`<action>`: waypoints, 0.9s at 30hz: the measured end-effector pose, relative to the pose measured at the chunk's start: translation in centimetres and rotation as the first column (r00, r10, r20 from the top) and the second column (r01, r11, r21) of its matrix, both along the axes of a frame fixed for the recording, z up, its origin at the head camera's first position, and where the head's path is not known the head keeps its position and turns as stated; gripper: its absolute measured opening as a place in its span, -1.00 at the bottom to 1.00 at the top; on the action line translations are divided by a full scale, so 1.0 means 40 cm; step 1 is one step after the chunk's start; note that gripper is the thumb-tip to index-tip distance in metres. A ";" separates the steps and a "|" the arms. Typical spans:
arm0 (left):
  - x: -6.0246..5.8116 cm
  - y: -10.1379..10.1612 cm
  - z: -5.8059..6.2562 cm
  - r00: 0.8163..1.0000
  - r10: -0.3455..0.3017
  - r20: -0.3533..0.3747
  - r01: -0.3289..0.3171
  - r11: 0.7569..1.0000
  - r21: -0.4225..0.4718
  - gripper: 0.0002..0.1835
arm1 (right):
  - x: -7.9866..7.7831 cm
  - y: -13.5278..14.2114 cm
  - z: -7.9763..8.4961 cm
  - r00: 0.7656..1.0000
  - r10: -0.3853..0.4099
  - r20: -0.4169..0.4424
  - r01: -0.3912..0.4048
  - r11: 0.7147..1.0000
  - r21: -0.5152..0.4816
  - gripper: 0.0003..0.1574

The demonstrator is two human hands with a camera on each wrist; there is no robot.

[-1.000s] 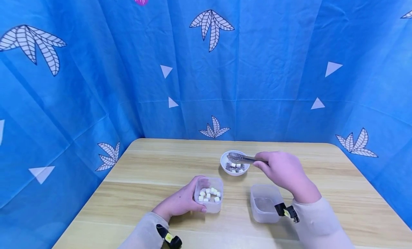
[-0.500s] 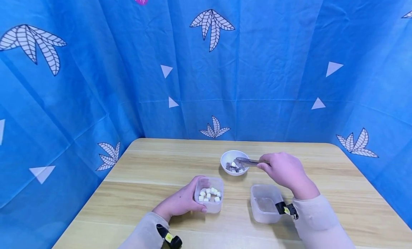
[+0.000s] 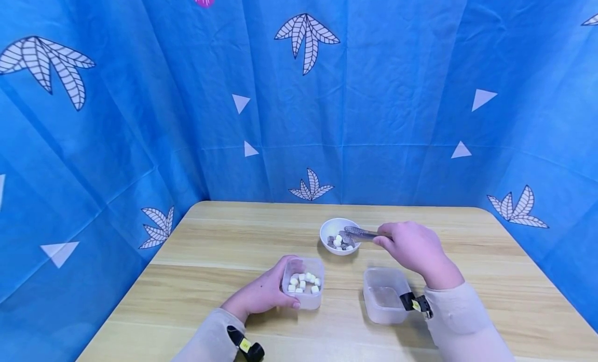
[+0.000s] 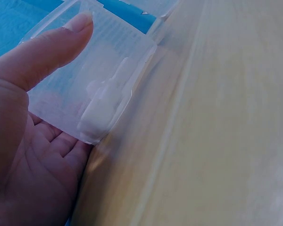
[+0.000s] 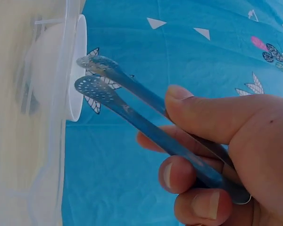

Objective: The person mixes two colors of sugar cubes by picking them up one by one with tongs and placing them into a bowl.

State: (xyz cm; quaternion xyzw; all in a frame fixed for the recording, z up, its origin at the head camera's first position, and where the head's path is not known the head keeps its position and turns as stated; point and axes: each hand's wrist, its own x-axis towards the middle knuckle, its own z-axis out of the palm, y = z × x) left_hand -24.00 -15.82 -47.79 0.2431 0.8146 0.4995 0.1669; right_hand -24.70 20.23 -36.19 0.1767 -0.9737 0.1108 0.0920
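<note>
My left hand [image 3: 263, 293] grips a clear plastic box [image 3: 308, 303], thumb on the near side and fingers round the left. Several small white marshmallow-like pieces [image 3: 302, 285] lie in it. In the left wrist view the box [image 4: 108, 42] rests on the table. My right hand [image 3: 415, 250] holds metal tongs [image 3: 366, 234] whose heads are over the white bowl [image 3: 329, 229]. White pieces [image 3: 338, 241] and dark grey-brown chunks lie in the bowl. The right wrist view shows the perforated tong heads [image 5: 96, 89] slightly apart, with nothing visible between them.
A second clear plastic box [image 3: 385, 316] stands on the wooden table [image 3: 261, 222] below my right wrist, near the strap camera [image 3: 417, 305]. Blue patterned curtains [image 3: 392, 92] hang behind the table and along both sides.
The tongs' heads have shifted right and a little down in the bowl. White pieces under them now lie rearranged among the dark chunks. My left hand and its box stay put.
</note>
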 end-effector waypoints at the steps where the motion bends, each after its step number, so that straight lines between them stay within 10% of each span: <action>1: 0.000 0.000 0.000 1.000 0.003 0.002 -0.003 1.000 -0.002 0.00 | 0.001 -0.002 0.002 1.000 0.002 -0.004 -0.002 1.000 -0.003 -0.86; 27: 0.002 0.000 0.003 1.000 0.016 -0.021 -0.017 0.999 -0.045 0.00 | 0.066 -0.129 0.006 0.929 0.330 -0.169 -0.331 0.943 0.023 -0.77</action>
